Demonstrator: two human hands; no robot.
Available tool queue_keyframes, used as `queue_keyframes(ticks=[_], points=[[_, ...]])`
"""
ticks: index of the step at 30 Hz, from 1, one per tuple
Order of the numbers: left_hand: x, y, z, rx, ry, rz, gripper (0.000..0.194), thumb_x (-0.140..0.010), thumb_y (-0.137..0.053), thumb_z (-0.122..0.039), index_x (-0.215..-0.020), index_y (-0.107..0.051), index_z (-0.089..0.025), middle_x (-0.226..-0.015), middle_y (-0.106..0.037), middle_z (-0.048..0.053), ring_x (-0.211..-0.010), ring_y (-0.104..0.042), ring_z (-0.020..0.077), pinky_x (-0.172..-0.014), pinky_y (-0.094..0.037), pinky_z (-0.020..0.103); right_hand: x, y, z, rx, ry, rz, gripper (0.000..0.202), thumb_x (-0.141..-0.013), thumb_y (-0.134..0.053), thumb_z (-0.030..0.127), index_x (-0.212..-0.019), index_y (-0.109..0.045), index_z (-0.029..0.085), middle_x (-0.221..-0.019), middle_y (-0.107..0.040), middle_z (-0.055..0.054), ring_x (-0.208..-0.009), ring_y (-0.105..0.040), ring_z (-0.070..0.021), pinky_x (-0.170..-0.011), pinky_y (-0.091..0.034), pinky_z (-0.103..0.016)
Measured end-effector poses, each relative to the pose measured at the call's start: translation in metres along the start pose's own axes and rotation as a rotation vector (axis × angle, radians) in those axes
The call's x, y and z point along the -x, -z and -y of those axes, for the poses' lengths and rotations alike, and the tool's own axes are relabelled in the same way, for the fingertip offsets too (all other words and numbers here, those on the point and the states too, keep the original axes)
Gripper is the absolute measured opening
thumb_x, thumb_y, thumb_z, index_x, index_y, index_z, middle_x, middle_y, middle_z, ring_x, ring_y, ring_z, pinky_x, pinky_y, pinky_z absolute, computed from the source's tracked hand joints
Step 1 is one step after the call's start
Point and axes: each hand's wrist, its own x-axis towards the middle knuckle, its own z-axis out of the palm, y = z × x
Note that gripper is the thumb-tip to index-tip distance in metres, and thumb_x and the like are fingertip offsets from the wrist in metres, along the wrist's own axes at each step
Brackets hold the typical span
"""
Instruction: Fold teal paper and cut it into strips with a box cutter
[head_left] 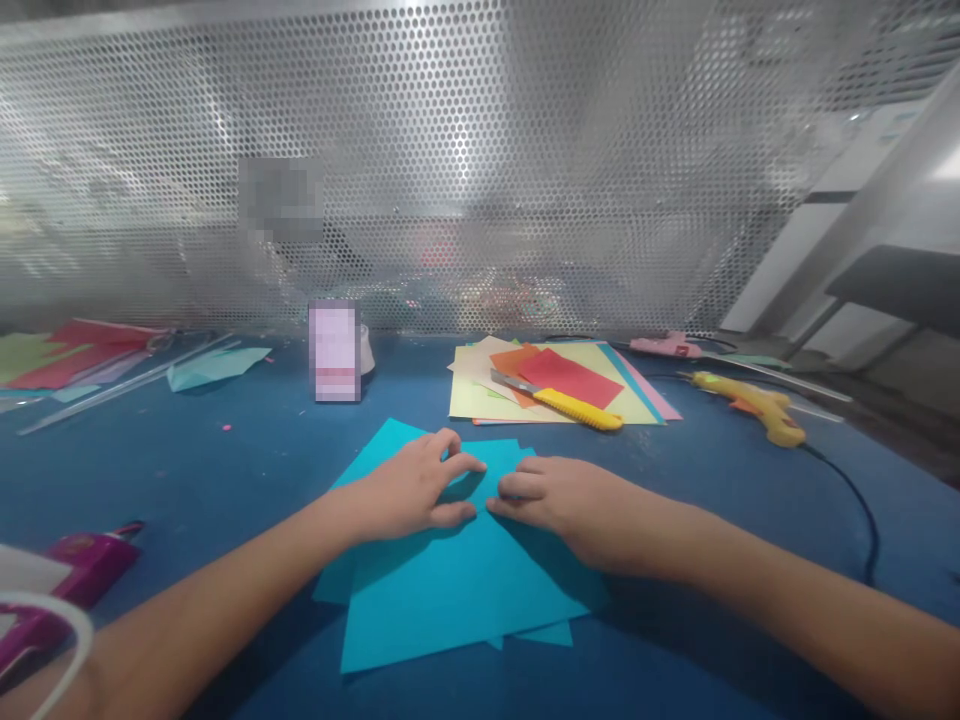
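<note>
Several sheets of bright blue paper (pixel 442 600) lie overlapping on the table in front of me, their edges and corners at different angles. My left hand (pixel 420 485) rests over the upper part of the sheets. Its thumb and index finger are spread apart, with the tips at the paper's surface. Close by on the right, my right hand (pixel 562 500) has its fingers curled and drawn together at the blue paper, thumb tip low against it. Whether a fold or edge sits between those right fingertips is hard to see.
A yellow utility knife (pixel 577 407) lies on stacked coloured paper (pixel 480 395). Right of it is a yellow glue gun (pixel 754 405) with a cord; behind, a pink glue gun (pixel 667 345). A purple tool (pixel 90 565) is at left. A perforated metal panel (pixel 465 130) backs the table.
</note>
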Motion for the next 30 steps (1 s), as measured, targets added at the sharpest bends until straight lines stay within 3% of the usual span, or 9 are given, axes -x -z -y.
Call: queue_keyframes(ticks=[8, 15, 17, 20, 24, 30], points=[[0.000, 0.004, -0.003, 0.042, 0.010, 0.010, 0.042, -0.092, -0.054, -0.040, -0.128, -0.049, -0.021, -0.116, -0.047, 0.012, -0.099, -0.052, 0.0261, -0.086, -0.045, 0.041, 0.011, 0.012, -0.024, -0.280, -0.142, -0.009, 0.059, -0.071, -0.036, -0.007, -0.110, -0.070, 0.020, -0.105, -0.066, -0.007, -0.098, -0.058, -0.0194, -0.086, -0.047, -0.033], [0.000, 0.003, -0.001, 0.036, -0.012, -0.012, 0.040, -0.093, -0.052, -0.044, -0.127, -0.050, -0.023, -0.114, -0.048, 0.010, -0.097, -0.054, 0.0249, -0.083, -0.046, 0.040, 0.016, 0.014, -0.035, -0.299, -0.156, -0.066, 0.047, -0.076, -0.036, -0.004, -0.095, -0.073, 0.018, -0.096, -0.069, -0.007, -0.090, -0.061, -0.0188, -0.081, -0.048, -0.032], [0.000, 0.003, -0.002, 0.022, -0.002, 0.000, 0.040, -0.092, -0.053, -0.042, -0.127, -0.050, -0.023, -0.114, -0.048, 0.010, -0.097, -0.053, 0.0253, -0.083, -0.046, 0.040, 0.014, 0.009, -0.032, -0.267, -0.138, -0.142, 0.045, -0.080, -0.035, -0.002, -0.097, -0.072, 0.017, -0.099, -0.068, -0.009, -0.092, -0.060, -0.0197, -0.083, -0.048, -0.033], [-0.001, 0.002, -0.001, 0.024, -0.012, -0.004, 0.039, -0.092, -0.053, -0.041, -0.126, -0.050, -0.022, -0.114, -0.048, 0.011, -0.100, -0.052, 0.0266, -0.084, -0.046, 0.041, 0.008, 0.000, -0.022, -0.166, -0.050, -0.189, 0.047, -0.084, -0.035, -0.001, -0.118, -0.063, 0.014, -0.117, -0.063, -0.014, -0.104, -0.055, -0.0231, -0.090, -0.046, -0.040], [0.000, -0.001, 0.001, 0.025, -0.020, -0.024, 0.039, -0.093, -0.051, -0.043, -0.126, -0.049, -0.022, -0.115, -0.048, 0.011, -0.102, -0.052, 0.0276, -0.087, -0.045, 0.043, 0.002, -0.007, -0.007, -0.069, 0.046, -0.100, 0.051, -0.082, -0.041, 0.000, -0.131, -0.052, 0.010, -0.117, -0.060, -0.017, -0.101, -0.053, -0.0246, -0.087, -0.046, -0.041], [0.000, 0.004, -0.003, 0.000, -0.003, -0.004, 0.041, -0.094, -0.049, -0.044, -0.129, -0.049, -0.022, -0.117, -0.048, 0.012, -0.101, -0.053, 0.0278, -0.086, -0.045, 0.043, 0.011, 0.010, -0.009, -0.010, -0.160, 0.038, 0.034, -0.082, -0.046, 0.000, -0.104, -0.068, 0.013, -0.091, -0.065, -0.011, -0.080, -0.057, -0.0202, -0.068, -0.044, -0.030]])
